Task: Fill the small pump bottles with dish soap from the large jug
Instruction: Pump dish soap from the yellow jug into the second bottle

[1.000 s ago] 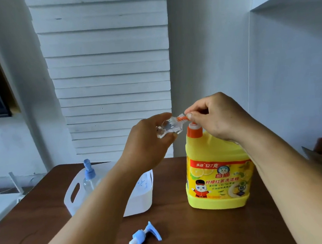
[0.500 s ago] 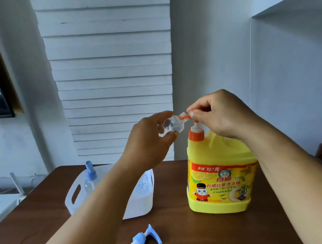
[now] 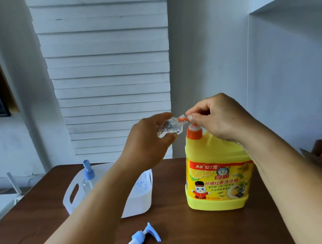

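Left hand (image 3: 148, 141) tilts clear bottle (image 3: 168, 128) against yellow jug's (image 3: 217, 175) pump nozzle (image 3: 182, 119).

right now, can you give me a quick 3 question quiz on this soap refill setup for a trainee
1. True or false: the loose pump head lies on the table.
2. The left hand holds: A) the yellow jug B) a small clear bottle C) the white basket
3. What stands in the white basket?

Key: 1 true; 2 B; 3 a capped pump bottle.
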`<action>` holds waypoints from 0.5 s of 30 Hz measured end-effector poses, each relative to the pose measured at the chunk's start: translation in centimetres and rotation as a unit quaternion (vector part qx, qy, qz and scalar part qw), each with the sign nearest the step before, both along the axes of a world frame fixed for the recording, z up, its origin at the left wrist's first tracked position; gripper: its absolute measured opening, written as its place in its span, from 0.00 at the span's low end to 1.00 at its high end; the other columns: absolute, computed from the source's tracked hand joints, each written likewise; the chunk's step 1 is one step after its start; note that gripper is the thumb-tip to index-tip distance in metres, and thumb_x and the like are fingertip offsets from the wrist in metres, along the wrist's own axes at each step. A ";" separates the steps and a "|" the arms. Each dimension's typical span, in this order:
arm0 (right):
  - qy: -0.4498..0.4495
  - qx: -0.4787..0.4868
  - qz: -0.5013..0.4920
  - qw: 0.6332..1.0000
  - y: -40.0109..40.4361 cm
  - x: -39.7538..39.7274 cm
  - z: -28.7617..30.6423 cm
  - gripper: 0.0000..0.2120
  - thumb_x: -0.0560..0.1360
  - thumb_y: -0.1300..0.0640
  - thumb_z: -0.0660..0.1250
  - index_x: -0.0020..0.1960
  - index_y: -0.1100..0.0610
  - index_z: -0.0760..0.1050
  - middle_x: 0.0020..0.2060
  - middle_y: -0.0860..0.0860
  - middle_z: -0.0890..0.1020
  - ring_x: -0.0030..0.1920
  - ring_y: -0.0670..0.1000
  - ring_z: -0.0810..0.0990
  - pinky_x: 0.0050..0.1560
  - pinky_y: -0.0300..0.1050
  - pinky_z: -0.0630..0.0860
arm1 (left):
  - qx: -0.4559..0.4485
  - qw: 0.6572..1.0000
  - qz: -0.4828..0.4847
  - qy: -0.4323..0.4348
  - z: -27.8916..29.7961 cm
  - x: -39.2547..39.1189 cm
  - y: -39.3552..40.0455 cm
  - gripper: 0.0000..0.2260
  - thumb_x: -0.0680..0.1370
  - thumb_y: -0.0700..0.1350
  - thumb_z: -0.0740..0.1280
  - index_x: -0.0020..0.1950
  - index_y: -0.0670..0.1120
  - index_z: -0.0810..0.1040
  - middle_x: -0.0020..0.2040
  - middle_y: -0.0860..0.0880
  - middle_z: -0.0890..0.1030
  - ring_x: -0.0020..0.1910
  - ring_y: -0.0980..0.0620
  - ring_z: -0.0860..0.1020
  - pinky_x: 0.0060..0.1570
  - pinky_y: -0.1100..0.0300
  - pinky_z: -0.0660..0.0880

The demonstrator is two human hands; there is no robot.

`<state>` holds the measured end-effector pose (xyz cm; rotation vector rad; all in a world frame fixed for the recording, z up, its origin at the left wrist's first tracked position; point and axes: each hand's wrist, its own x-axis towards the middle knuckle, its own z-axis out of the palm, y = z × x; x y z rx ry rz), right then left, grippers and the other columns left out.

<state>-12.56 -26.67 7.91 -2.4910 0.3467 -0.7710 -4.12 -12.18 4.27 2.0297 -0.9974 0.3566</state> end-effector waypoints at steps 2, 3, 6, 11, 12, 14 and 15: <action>0.009 -0.005 0.001 1.000 0.1 -0.1 0.0 0.08 0.75 0.53 0.66 0.51 0.51 0.82 0.36 0.41 0.79 0.32 0.36 0.76 0.33 0.29 0.65 | 0.000 1.000 -0.005 0.005 -0.3 -0.1 0.1 0.16 0.73 0.47 0.70 0.60 0.54 0.77 0.49 0.55 0.82 0.44 0.58 0.78 0.42 0.74 0.68; 0.010 -0.009 0.003 1.000 0.1 -0.1 0.2 0.08 0.76 0.53 0.65 0.52 0.51 0.82 0.38 0.42 0.79 0.32 0.36 0.76 0.33 0.29 0.65 | -0.003 1.000 -0.006 0.004 -0.3 -0.2 0.2 0.15 0.73 0.47 0.69 0.59 0.54 0.78 0.48 0.56 0.82 0.42 0.60 0.78 0.41 0.75 0.67; -0.008 -0.007 0.002 1.000 0.1 0.0 0.8 0.08 0.76 0.53 0.65 0.52 0.51 0.81 0.40 0.45 0.82 0.35 0.38 0.77 0.35 0.30 0.68 | -0.009 1.000 0.002 0.001 0.1 0.1 0.2 0.18 0.73 0.48 0.69 0.62 0.55 0.76 0.50 0.58 0.81 0.43 0.60 0.77 0.39 0.76 0.66; 0.003 -0.012 -0.001 1.000 0.3 0.2 0.0 0.09 0.76 0.54 0.65 0.52 0.52 0.81 0.42 0.45 0.81 0.33 0.36 0.76 0.33 0.28 0.66 | -0.004 1.000 -0.002 0.015 -0.4 0.1 0.1 0.18 0.72 0.46 0.70 0.62 0.54 0.76 0.52 0.55 0.82 0.45 0.57 0.77 0.42 0.73 0.67; 0.008 -0.018 -0.002 1.000 0.3 0.2 0.0 0.09 0.76 0.54 0.65 0.53 0.52 0.81 0.43 0.46 0.81 0.33 0.37 0.76 0.33 0.28 0.65 | -0.004 1.000 -0.004 0.017 -0.4 0.0 0.1 0.18 0.72 0.46 0.70 0.61 0.54 0.76 0.52 0.54 0.82 0.46 0.56 0.78 0.43 0.72 0.68; 0.015 -0.026 -0.002 1.000 0.3 0.1 0.4 0.09 0.76 0.54 0.64 0.53 0.51 0.81 0.41 0.44 0.80 0.33 0.37 0.75 0.31 0.26 0.65 | -0.009 1.000 -0.004 0.016 -0.3 0.0 0.1 0.17 0.73 0.46 0.70 0.61 0.54 0.76 0.51 0.54 0.82 0.46 0.56 0.78 0.43 0.71 0.69; 0.012 -0.023 -0.002 1.000 0.3 0.0 0.7 0.09 0.76 0.53 0.64 0.52 0.51 0.81 0.41 0.44 0.80 0.33 0.37 0.76 0.32 0.26 0.65 | -0.012 1.000 -0.002 0.013 -0.1 0.1 0.1 0.18 0.73 0.47 0.69 0.62 0.54 0.76 0.51 0.55 0.82 0.46 0.56 0.78 0.43 0.71 0.68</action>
